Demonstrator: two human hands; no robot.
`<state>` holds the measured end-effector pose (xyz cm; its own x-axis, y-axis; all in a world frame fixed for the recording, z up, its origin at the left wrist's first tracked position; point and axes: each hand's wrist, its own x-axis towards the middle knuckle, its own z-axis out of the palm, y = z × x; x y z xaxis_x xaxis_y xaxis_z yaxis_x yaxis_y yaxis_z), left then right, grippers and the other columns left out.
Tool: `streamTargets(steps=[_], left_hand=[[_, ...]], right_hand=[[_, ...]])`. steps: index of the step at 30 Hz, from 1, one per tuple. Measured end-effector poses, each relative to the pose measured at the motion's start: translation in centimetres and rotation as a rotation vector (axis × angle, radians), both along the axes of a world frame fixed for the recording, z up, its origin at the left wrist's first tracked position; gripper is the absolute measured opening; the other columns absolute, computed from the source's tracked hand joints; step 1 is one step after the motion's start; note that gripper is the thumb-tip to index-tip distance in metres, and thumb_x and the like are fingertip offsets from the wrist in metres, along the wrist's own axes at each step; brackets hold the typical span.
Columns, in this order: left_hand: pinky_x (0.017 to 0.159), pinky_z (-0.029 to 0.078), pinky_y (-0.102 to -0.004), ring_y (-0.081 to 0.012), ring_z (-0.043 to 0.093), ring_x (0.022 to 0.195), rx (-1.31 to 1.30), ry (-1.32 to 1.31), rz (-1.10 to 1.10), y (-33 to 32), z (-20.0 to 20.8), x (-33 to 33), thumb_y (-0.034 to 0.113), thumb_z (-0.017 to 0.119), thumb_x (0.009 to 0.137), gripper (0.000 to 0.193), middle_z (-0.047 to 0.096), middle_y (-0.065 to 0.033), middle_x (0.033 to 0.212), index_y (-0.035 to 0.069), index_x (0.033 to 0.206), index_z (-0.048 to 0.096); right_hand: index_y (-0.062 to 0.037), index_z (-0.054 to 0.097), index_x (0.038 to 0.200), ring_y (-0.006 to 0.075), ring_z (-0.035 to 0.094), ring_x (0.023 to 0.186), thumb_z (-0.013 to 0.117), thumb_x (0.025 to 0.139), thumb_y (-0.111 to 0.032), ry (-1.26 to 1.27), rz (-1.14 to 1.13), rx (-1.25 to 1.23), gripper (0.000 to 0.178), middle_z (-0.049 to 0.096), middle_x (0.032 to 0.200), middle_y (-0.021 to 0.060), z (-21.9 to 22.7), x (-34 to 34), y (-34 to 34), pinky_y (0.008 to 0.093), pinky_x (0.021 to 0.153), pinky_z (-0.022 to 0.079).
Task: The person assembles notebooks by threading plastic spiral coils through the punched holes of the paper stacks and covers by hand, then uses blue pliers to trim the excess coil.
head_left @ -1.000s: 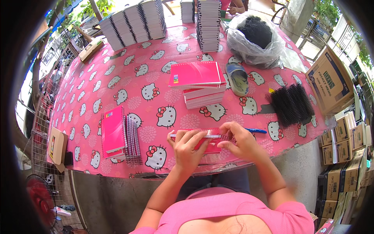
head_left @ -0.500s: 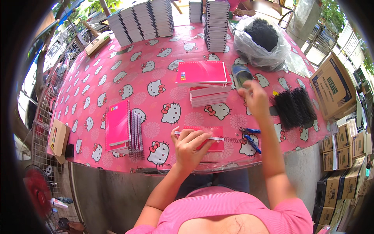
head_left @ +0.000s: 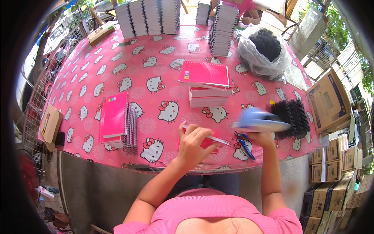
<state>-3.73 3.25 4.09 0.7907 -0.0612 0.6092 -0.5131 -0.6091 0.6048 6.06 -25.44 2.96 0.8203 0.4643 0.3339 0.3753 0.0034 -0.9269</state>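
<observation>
Blue shoe-shaped object (head_left: 261, 120), one: formerly lying beside the stack of pink notebooks (head_left: 208, 100), now lifted off the table, motion-blurred, gripped from below, near the black coils (head_left: 291, 119). Right hand (head_left: 262, 139): at the small notebook (head_left: 219, 140) one second ago, reaching to the object half a second ago, now holding it. Blue-handled pliers (head_left: 246, 149): more of the handles now exposed. Small notebook: edge now sloping more steeply, down toward the right.
</observation>
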Motion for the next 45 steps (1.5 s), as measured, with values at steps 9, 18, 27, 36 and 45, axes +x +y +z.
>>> streamTargets(steps=[9, 18, 27, 36, 45], left_hand=[[0.098, 0.029, -0.0480, -0.0177, 0.058, 0.087, -0.077, 0.090, -0.001, -1.0, 0.8, 0.2, 0.024, 0.084, 0.063, 0.040, 0.064, 0.0018, 0.085, 0.012, 0.094, 0.062], [0.099, 0.033, -0.0478, -0.0193, 0.059, 0.088, -0.073, 0.072, -0.022, -0.4, 0.8, 0.0, 0.019, 0.085, 0.061, 0.042, 0.064, -0.0010, 0.084, 0.012, 0.096, 0.064], [0.079, 0.051, -0.0345, -0.0244, 0.060, 0.092, -0.225, 0.035, 0.018, 2.0, 0.5, 0.4, 0.007, 0.084, 0.060, 0.044, 0.060, -0.0105, 0.102, 0.007, 0.099, 0.064], [0.085, 0.053, -0.0249, -0.0116, 0.062, 0.098, -1.003, 0.376, -0.195, 3.8, -2.4, -0.4, -0.011, 0.067, 0.079, 0.035, 0.066, -0.0075, 0.109, -0.001, 0.112, 0.063], [0.082, 0.054, -0.0266, -0.0149, 0.065, 0.090, -0.922, 0.278, -0.219, 3.6, -1.1, 0.4, -0.012, 0.070, 0.077, 0.025, 0.069, -0.0111, 0.099, -0.002, 0.099, 0.065]], right_hand=[[-0.0003, 0.065, 0.103, 0.0182, 0.066, 0.088, 0.065, 0.083, -0.036, -0.015, -0.031, -0.370, 0.041, 0.070, 0.094, 0.0123, 4.8, -2.2, 3.1, 0.0354, 0.086, 0.052], [0.0010, 0.065, 0.108, 0.0097, 0.060, 0.089, 0.079, 0.067, -0.007, 0.534, 0.078, 0.014, 0.044, 0.068, 0.095, 0.0056, 4.6, -1.6, 4.0, 0.0294, 0.082, 0.050], [-0.0031, 0.067, 0.104, 0.0165, 0.065, 0.081, 0.080, 0.068, -0.013, -0.111, -0.121, -0.575, 0.040, 0.069, 0.088, 0.0119, 5.1, -0.1, 7.5, 0.0296, 0.076, 0.051], [-0.0007, 0.064, 0.113, 0.0069, 0.059, 0.083, 0.078, 0.068, -0.007, 0.109, 0.107, -0.245, 0.048, 0.069, 0.092, 0.0048, 4.0, 0.0, 9.1, 0.0261, 0.073, 0.051], [0.0007, 0.061, 0.102, 0.0295, 0.067, 0.082, 0.074, 0.071, -0.006, -0.283, -0.928, -0.550, 0.035, 0.068, 0.084, 0.0158, 0.8, 4.5, 3.1, 0.0385, 0.075, 0.052]])
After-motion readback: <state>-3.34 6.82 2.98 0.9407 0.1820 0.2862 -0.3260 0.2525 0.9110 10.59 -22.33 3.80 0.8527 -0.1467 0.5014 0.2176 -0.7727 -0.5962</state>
